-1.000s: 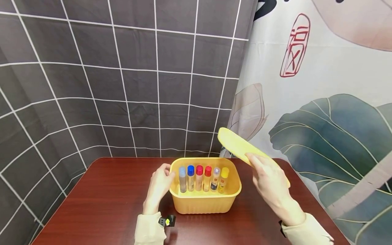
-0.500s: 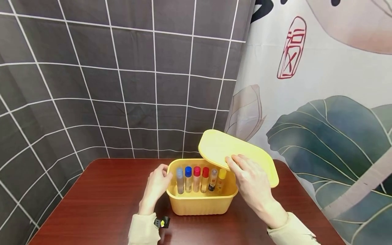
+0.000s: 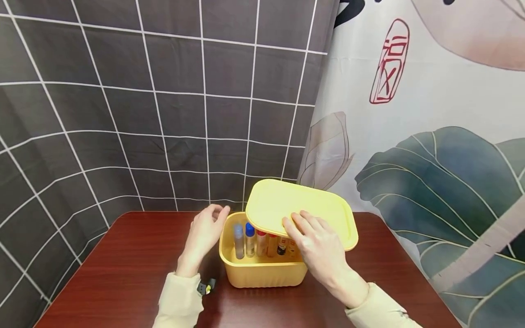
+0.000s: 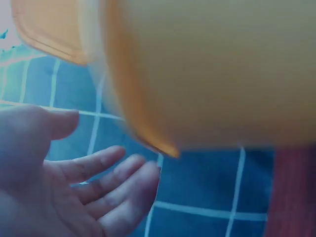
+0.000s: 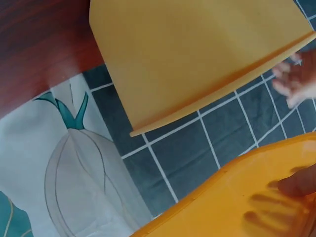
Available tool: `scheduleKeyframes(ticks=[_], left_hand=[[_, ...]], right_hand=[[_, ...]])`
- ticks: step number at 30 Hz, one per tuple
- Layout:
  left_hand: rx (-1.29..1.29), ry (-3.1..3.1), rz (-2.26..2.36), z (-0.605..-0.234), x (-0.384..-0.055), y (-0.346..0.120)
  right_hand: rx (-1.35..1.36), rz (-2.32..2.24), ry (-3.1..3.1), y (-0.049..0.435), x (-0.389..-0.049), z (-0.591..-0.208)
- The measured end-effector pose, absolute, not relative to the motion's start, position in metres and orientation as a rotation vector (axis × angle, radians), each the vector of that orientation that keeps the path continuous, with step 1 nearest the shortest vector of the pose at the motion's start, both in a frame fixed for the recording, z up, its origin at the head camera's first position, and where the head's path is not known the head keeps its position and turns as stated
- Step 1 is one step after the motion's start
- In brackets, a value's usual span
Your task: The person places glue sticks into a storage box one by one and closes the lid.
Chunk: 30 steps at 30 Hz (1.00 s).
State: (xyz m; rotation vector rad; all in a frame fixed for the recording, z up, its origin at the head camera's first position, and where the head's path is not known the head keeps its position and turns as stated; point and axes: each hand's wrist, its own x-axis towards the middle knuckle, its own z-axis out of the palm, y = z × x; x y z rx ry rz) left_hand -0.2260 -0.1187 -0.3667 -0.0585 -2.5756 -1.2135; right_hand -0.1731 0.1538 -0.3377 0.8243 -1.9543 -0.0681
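A yellow plastic box (image 3: 266, 275) stands on the table, holding a row of small clear bottles with coloured caps, among them a blue-capped bottle (image 3: 250, 239). My right hand (image 3: 321, 248) grips the near edge of a paler yellow lid (image 3: 279, 205), fingers on top and thumb (image 5: 300, 181) on the other face. Tilted, the lid hangs over the box's back and right, partly covering the bottles. At the box's left end is my left hand (image 3: 205, 232), its fingers loosely bent. The left wrist view has that hand holding nothing, just off the box's rim (image 4: 163, 148).
The reddish-brown table (image 3: 135, 269) ends close behind the box. Beyond it hang a dark grey cloth with a white grid (image 3: 229, 114) and, to the right, a white cloth with leaf prints (image 3: 430, 173).
The lid has swung left and flatter in my right hand, from beside the box to over it. My left hand has released the box's left rim and drawn slightly away.
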Motion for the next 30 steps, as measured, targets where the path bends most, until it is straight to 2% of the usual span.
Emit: scheduleKeyframes(ticks=[6,13,22,30], left_hand=[[-0.156,-2.551,-1.56,-0.343,-0.232,-0.113],[-0.257,-2.401,-2.114,-0.337,-0.243,-0.103],[-0.218,-2.265,-2.401,-0.343,-0.253,-0.095],[-0.136,-2.194,-2.428,-0.345,-0.254,-0.092]], right_hand=[[0.86,-0.12,-1.948,0.143,-0.173,-0.339],[0.873,-0.135,-1.905,0.133,-0.175,-0.341],[0.871,-0.133,-1.912,0.128,-0.176,-0.346],[0.92,-0.086,-2.036,0.13,-0.174,-0.345]])
